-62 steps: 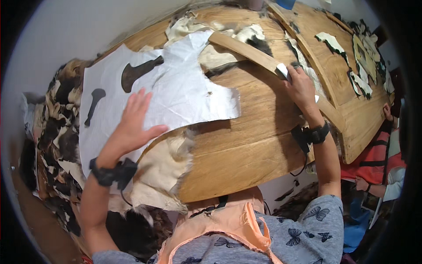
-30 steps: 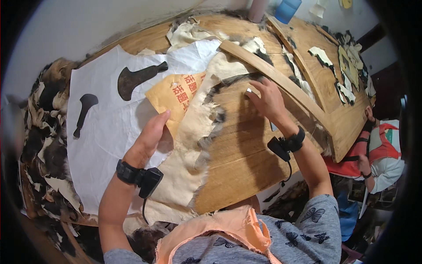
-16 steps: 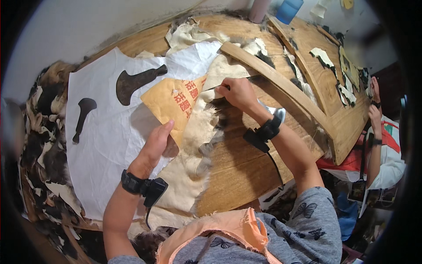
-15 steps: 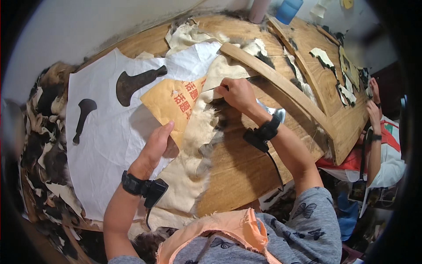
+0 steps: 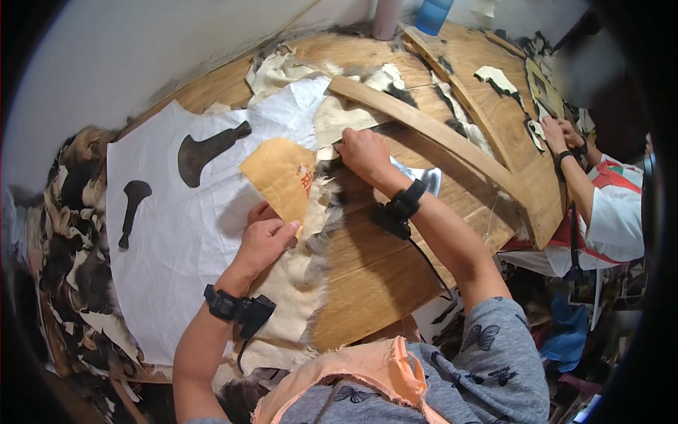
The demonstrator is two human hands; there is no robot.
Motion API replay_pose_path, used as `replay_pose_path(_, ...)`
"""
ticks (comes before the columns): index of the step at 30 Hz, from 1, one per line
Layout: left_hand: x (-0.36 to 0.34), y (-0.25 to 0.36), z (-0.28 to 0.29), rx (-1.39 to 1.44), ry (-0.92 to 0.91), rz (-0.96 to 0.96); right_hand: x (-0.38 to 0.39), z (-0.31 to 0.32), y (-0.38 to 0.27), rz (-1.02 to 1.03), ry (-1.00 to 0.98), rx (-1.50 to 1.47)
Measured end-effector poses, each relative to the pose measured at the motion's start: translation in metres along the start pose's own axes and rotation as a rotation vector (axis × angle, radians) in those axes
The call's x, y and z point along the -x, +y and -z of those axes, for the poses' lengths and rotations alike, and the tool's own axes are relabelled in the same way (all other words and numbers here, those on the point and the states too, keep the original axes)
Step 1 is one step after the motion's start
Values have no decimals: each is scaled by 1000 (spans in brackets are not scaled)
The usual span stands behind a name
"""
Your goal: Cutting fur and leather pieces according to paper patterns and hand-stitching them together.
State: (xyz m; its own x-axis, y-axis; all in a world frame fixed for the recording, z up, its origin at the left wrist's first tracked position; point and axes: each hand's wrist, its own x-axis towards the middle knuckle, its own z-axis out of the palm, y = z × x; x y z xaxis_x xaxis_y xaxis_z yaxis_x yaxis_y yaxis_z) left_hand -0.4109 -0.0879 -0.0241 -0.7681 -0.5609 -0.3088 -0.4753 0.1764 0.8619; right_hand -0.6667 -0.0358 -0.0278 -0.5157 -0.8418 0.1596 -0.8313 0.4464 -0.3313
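My left hand (image 5: 268,240) pinches the lower edge of a tan sheet of stiff paper (image 5: 275,177) with red print, its corner raised. The paper stands over a white sheet (image 5: 166,254) and beside the pale, fur-edged hide (image 5: 282,304). My right hand (image 5: 364,155) is closed at the hide's edge, right of the paper; what its fingers grip is hidden. On the white sheet lie two dark, fan-shaped metal blades, a large one (image 5: 200,160) and a smaller one (image 5: 133,210).
A long wooden bar (image 5: 431,134) lies across the wooden table (image 5: 381,283), with a shiny silver object (image 5: 429,181) near my right wrist. Dark and white fur scraps (image 5: 70,247) pile up at the left. At the far right, a co-worker's hands (image 5: 558,134) handle small hide pieces.
The tan paper has turned, so less of its red print shows. My left hand has shifted to its lower edge, with more fingers visible. The co-worker's hands have come together.
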Motion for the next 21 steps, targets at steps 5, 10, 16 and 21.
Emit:
replay_pose_path(5, -7, -12, -11, -67, 49, -82, 51, 59, 30, -28, 83, -95)
replay_pose_path(10, -4, -23, -3, -5, 66, 7, 114, 101, 73, -215, 100, -18)
replay_pose_path(16, -2, -2, -6, 42, 29, 89, 155, 149, 155, -177, 337, 260)
replay_pose_path(21, -3, -6, -12, 43, 29, 98, 152, 135, 211, -64, 354, 481)
